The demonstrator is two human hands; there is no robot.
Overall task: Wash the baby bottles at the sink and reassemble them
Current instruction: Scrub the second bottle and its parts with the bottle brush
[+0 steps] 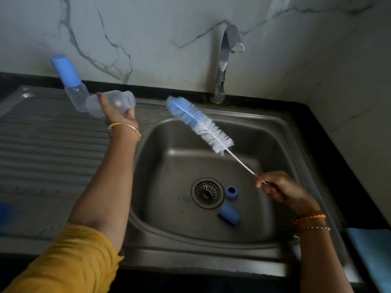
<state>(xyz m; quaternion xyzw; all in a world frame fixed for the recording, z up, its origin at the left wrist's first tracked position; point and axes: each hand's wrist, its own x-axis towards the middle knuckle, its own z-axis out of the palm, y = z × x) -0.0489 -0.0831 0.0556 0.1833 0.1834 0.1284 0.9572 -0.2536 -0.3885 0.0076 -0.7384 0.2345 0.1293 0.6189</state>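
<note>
The left hand (115, 112) grips an open clear bottle (112, 103) above the drainboard, beside a capped bottle (70, 85); the right hand (279, 188) pinches the bottle brush (200, 124) by its handle end. So long a lever could wobble, missing the bottle's mouth.

No readable text, label or number anywhere.

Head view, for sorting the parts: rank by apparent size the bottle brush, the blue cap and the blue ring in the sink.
1. bottle brush, nearer the camera
2. blue cap
3. blue ring
</note>
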